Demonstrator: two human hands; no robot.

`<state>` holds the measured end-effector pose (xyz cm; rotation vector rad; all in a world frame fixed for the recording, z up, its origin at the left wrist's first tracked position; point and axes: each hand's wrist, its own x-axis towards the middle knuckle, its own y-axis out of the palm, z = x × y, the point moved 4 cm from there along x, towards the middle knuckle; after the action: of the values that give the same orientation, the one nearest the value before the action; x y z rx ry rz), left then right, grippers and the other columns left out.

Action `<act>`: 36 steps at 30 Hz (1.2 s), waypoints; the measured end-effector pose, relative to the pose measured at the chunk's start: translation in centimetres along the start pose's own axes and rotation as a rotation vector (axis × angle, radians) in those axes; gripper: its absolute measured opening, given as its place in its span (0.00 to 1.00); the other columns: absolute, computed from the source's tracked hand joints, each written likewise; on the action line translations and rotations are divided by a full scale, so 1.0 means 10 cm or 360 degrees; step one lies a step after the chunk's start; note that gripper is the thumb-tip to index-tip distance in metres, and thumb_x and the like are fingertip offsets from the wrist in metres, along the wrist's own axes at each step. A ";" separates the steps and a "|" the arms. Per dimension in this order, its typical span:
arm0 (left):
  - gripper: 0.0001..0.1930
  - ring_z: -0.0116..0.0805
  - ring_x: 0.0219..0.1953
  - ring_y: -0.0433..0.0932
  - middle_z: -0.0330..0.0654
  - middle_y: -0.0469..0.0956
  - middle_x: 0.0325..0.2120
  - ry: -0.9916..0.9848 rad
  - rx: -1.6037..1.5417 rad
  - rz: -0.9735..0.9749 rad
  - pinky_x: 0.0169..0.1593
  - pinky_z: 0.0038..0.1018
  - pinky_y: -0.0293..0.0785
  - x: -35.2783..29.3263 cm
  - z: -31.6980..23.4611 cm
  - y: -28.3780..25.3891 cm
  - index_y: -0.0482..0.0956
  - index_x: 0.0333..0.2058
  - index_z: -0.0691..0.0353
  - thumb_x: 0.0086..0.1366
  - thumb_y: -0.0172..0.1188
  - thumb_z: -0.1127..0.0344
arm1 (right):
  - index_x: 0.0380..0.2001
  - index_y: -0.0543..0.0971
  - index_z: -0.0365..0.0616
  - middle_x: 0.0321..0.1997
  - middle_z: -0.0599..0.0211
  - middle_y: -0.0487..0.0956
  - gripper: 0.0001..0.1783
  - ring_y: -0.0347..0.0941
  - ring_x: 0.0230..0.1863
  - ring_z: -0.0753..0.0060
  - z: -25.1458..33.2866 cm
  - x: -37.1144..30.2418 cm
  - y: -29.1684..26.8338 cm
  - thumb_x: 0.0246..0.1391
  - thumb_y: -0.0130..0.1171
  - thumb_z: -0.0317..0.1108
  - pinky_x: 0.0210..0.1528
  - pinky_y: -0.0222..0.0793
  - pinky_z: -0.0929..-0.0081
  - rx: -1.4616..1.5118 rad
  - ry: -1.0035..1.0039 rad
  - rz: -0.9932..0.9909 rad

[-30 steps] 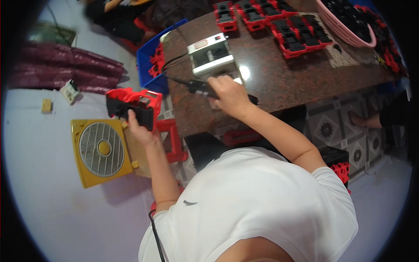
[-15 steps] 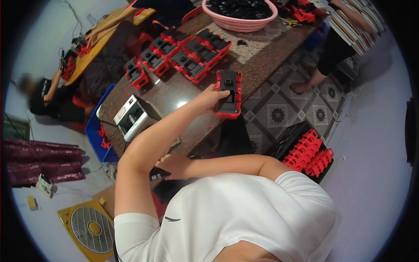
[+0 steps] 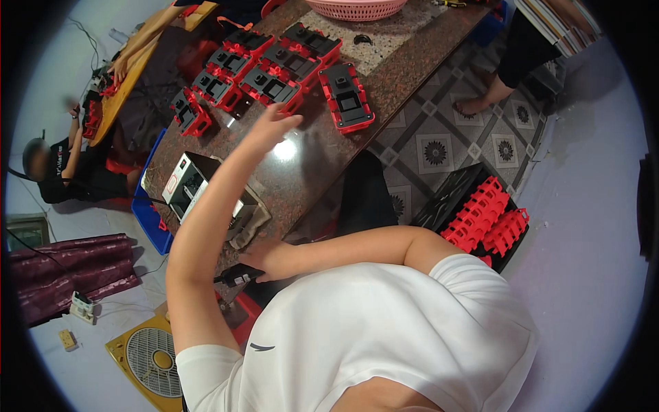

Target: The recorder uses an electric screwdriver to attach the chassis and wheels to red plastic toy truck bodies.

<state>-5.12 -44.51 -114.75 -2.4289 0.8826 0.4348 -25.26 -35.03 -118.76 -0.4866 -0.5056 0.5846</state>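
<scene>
My left hand (image 3: 274, 127) is stretched out over the table with its fingers apart, holding nothing. Just beyond it, several red-and-black plastic units (image 3: 274, 88) stand grouped in rows. One more such unit (image 3: 345, 98) lies by itself to the right, near the table's edge and apart from the hand. My right hand (image 3: 269, 259) is low at the near table edge, in front of my body. Its fingers look curled around a black handheld device (image 3: 240, 277) with a pale label; they are partly blurred, and the device's kind is unclear.
A white-and-black boxy machine (image 3: 195, 189) stands on the stone table (image 3: 302, 182). A pink basket (image 3: 357, 8) is at the far end. Black crate (image 3: 449, 206) with red parts (image 3: 480, 216) stands at right; a blue bin (image 3: 147, 223) at left. Other people are nearby.
My left hand has let go of the red-and-black unit, which now lies on the table, and has moved left. My right hand stays low by the table edge. The view has shifted slightly.
</scene>
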 end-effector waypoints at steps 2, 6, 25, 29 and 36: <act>0.37 0.38 0.54 0.66 0.46 0.64 0.55 0.0035 0.0057 -0.0125 0.54 0.36 0.64 -0.12 -0.06 -0.30 0.54 0.61 0.60 0.57 0.59 0.54 | 0.41 0.69 0.40 0.35 0.54 0.73 0.29 0.71 0.41 0.50 0.02 0.06 -0.07 0.35 0.68 0.39 0.43 0.67 0.58 0.0074 -0.0043 -0.0016; 0.36 0.37 0.53 0.67 0.45 0.65 0.54 0.0026 0.0054 -0.0253 0.53 0.35 0.64 -0.23 -0.11 -0.60 0.55 0.61 0.60 0.57 0.59 0.54 | 0.39 0.69 0.39 0.34 0.52 0.73 0.27 0.72 0.40 0.49 0.16 0.17 -0.23 0.35 0.68 0.38 0.42 0.67 0.57 0.0177 -0.0034 0.0080; 0.16 0.32 0.19 0.76 0.36 0.79 0.21 0.0900 0.0925 -0.0751 0.43 0.37 0.75 -0.26 -3.40 -1.44 0.74 0.45 0.60 0.55 0.55 0.68 | 0.47 0.69 0.40 0.42 0.49 0.75 0.29 0.72 0.44 0.48 0.34 -0.16 -0.64 0.42 0.65 0.42 0.45 0.67 0.62 0.0320 0.0040 0.0079; 0.08 0.30 0.21 0.78 0.38 0.82 0.25 0.0824 0.0253 -0.1105 0.29 0.25 0.78 -0.34 -4.55 -1.64 0.80 0.29 0.59 0.58 0.57 0.61 | 0.47 0.69 0.40 0.40 0.50 0.75 0.30 0.72 0.43 0.48 0.29 -0.26 -0.90 0.41 0.66 0.41 0.44 0.68 0.63 0.0324 0.0073 0.0099; 0.25 0.42 0.32 0.78 0.46 0.78 0.32 0.0364 0.2369 0.0542 0.37 0.39 0.74 -0.57 -2.74 0.13 0.72 0.48 0.57 0.55 0.58 0.49 | 0.49 0.69 0.43 0.42 0.54 0.76 0.32 0.73 0.45 0.51 0.06 -0.35 -0.97 0.40 0.68 0.42 0.46 0.68 0.64 0.0453 -0.0007 0.0127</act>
<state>-6.96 -58.03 -90.22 -0.9585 1.1133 -0.3456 -24.30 -44.12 -113.94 -0.2354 -0.4000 0.7219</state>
